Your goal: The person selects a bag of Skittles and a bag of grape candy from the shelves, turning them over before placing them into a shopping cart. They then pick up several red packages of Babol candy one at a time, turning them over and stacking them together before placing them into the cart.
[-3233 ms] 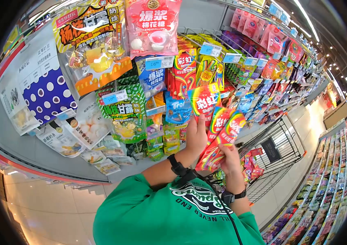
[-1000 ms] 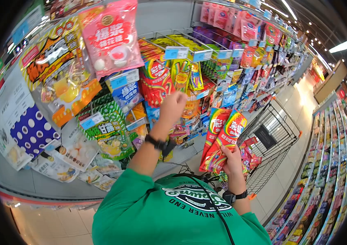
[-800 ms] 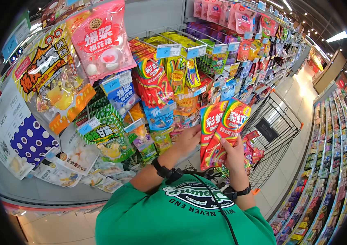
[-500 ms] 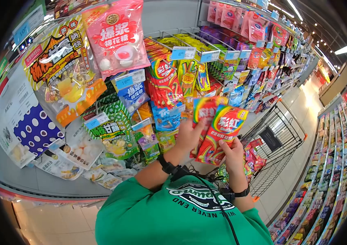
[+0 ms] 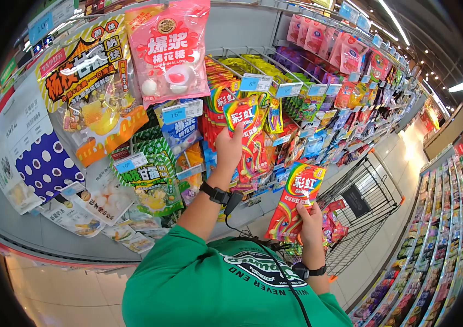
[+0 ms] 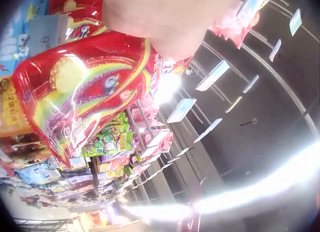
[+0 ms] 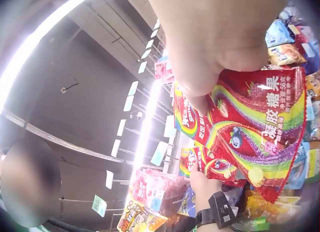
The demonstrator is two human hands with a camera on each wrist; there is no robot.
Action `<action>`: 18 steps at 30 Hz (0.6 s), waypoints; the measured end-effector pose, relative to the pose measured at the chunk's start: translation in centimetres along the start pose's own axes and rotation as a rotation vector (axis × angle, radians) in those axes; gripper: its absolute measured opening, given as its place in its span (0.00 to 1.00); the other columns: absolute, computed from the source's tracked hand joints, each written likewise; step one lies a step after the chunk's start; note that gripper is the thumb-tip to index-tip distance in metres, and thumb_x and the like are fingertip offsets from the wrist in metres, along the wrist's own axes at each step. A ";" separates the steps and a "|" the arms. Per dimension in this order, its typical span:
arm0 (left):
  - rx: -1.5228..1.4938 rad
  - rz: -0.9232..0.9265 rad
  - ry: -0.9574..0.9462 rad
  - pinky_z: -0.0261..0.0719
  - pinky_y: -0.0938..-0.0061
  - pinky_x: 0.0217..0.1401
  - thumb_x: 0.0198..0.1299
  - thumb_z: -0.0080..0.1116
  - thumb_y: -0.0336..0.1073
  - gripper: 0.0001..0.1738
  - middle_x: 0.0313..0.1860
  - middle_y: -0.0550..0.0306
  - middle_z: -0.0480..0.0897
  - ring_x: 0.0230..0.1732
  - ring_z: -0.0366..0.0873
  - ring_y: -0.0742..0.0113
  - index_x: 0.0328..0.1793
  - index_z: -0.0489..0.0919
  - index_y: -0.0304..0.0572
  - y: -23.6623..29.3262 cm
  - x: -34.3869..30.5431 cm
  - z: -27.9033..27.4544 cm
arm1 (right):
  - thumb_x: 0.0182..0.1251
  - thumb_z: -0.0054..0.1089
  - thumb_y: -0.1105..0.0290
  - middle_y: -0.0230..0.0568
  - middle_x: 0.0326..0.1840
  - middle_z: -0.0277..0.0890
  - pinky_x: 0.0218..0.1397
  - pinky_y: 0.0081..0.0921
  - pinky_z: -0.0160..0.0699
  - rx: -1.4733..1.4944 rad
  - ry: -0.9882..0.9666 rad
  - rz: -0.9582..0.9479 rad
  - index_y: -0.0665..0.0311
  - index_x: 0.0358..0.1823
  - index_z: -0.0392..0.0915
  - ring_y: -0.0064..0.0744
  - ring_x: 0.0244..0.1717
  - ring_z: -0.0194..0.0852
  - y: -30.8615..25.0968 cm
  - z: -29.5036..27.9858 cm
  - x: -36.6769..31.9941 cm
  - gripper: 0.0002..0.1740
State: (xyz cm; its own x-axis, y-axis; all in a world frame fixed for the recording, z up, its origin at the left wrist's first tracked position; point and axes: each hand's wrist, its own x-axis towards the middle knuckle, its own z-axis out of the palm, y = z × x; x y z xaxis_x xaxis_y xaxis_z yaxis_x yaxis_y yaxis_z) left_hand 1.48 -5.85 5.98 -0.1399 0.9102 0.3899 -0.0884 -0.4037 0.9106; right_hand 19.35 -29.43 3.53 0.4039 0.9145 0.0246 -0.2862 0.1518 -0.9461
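In the head view my left hand (image 5: pixel 229 147) pinches a red Skittles candy packet (image 5: pixel 252 150) by its edge, held upright against the row of matching packets (image 5: pixel 216 117) on the rack. That packet fills much of the left wrist view, its rainbow print beside the fingers. Lower and to the right, my right hand (image 5: pixel 311 222) grips another Skittles packet (image 5: pixel 295 203), thumb across its front. The right wrist view shows this packet (image 7: pixel 250 127) close up, with the left hand (image 7: pixel 204 186) and its packet farther off.
A pink marshmallow bag (image 5: pixel 171 52) and a large yellow candy bag (image 5: pixel 92 92) hang left of the hands. Price tags (image 5: pixel 256 82) jut out on hooks. A wire shopping cart (image 5: pixel 362 218) holding red packets (image 5: pixel 334 223) stands at the right, before another shelf (image 5: pixel 433 245).
Half a second ago both hands held the packets together. My left hand has since taken one up and left to the rack, leaving one in the right hand. Earlier, three packets were between the hands.
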 end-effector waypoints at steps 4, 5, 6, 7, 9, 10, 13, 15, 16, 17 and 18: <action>-0.018 -0.003 0.070 0.76 0.65 0.41 0.65 0.58 0.48 0.22 0.36 0.45 0.85 0.37 0.83 0.59 0.44 0.81 0.30 -1.4 2.0 -0.1 | 0.68 0.58 0.76 0.41 0.50 0.81 0.49 0.24 0.80 0.009 0.009 0.011 0.71 0.54 0.72 0.26 0.45 0.81 0.4 -0.6 0.1 0.15; -0.018 -0.004 0.074 0.76 0.65 0.41 0.65 0.58 0.48 0.22 0.36 0.45 0.85 0.37 0.83 0.59 0.44 0.81 0.30 -2.0 2.9 -0.1 | 0.68 0.58 0.76 0.41 0.50 0.81 0.49 0.24 0.80 0.014 0.011 0.007 0.71 0.54 0.72 0.26 0.45 0.81 0.5 -0.7 0.2 0.15; 0.028 0.020 0.105 0.76 0.64 0.41 0.65 0.57 0.49 0.23 0.35 0.44 0.85 0.37 0.83 0.57 0.44 0.81 0.30 -2.5 3.8 -0.1 | 0.68 0.58 0.76 0.41 0.50 0.81 0.49 0.24 0.80 0.013 0.009 0.009 0.71 0.54 0.72 0.26 0.45 0.81 0.4 -0.7 0.4 0.15; 0.075 0.043 0.133 0.76 0.64 0.41 0.65 0.57 0.49 0.23 0.34 0.43 0.85 0.36 0.83 0.55 0.43 0.81 0.30 -3.1 4.6 -0.2 | 0.67 0.58 0.76 0.41 0.50 0.81 0.49 0.24 0.80 0.018 0.009 -0.004 0.71 0.54 0.71 0.26 0.45 0.81 0.4 -0.6 0.5 0.15; 0.143 -0.016 0.124 0.76 0.61 0.43 0.64 0.57 0.50 0.25 0.35 0.43 0.84 0.37 0.82 0.50 0.46 0.79 0.28 -1.4 4.9 -0.7 | 0.67 0.58 0.76 0.41 0.50 0.81 0.49 0.24 0.80 0.023 0.018 -0.014 0.71 0.54 0.71 0.25 0.45 0.81 0.2 -0.5 0.8 0.15; 0.179 -0.118 0.140 0.75 0.60 0.44 0.64 0.57 0.49 0.25 0.36 0.41 0.84 0.38 0.82 0.48 0.48 0.78 0.28 0.0 4.6 -0.7 | 0.67 0.59 0.75 0.41 0.49 0.81 0.49 0.24 0.80 0.003 0.008 -0.013 0.71 0.54 0.71 0.25 0.45 0.81 -0.1 -0.4 1.1 0.15; 0.115 0.196 0.282 0.76 0.61 0.48 0.63 0.59 0.41 0.20 0.38 0.39 0.81 0.41 0.80 0.49 0.50 0.75 0.29 -3.4 4.6 0.0 | 0.67 0.60 0.75 0.39 0.49 0.81 0.50 0.23 0.79 -0.060 0.024 -0.018 0.70 0.53 0.72 0.24 0.45 0.80 -1.1 -0.2 1.6 0.15; 0.017 0.318 0.385 0.73 0.65 0.54 0.61 0.60 0.35 0.17 0.46 0.45 0.80 0.47 0.78 0.53 0.52 0.75 0.33 -0.2 2.4 0.2 | 0.67 0.60 0.74 0.39 0.50 0.80 0.50 0.22 0.78 -0.107 -0.035 -0.030 0.70 0.53 0.72 0.23 0.46 0.80 -1.9 0.5 2.2 0.15; 0.018 0.318 0.375 0.73 0.65 0.54 0.61 0.60 0.35 0.17 0.46 0.45 0.80 0.47 0.78 0.53 0.52 0.75 0.33 0.5 1.5 -0.2 | 0.67 0.61 0.74 0.38 0.50 0.80 0.50 0.21 0.77 -0.122 -0.055 -0.044 0.70 0.54 0.72 0.22 0.46 0.79 -2.5 1.0 2.3 0.16; 0.250 0.576 0.379 0.74 0.63 0.53 0.58 0.62 0.34 0.17 0.47 0.45 0.80 0.48 0.78 0.51 0.52 0.76 0.37 1.1 0.9 -0.9 | 0.67 0.61 0.74 0.38 0.50 0.80 0.50 0.21 0.77 -0.118 -0.051 -0.044 0.70 0.54 0.72 0.22 0.46 0.79 -2.5 1.2 2.5 0.16; 0.485 0.832 0.381 0.75 0.62 0.53 0.56 0.63 0.34 0.18 0.47 0.45 0.79 0.49 0.77 0.50 0.52 0.76 0.40 1.3 0.5 -1.3 | 0.67 0.60 0.74 0.38 0.50 0.80 0.51 0.21 0.77 -0.120 -0.082 -0.065 0.70 0.54 0.72 0.22 0.47 0.79 -2.5 1.4 2.9 0.16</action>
State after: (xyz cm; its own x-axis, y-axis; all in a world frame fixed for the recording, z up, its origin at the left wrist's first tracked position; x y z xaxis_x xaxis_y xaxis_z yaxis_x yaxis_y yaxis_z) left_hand 0.02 -6.08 7.18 -0.2852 0.2367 0.9288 0.5740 -0.7338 0.3633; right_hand 20.02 -26.67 6.46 0.3444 0.9325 0.1088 -0.1535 0.1703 -0.9734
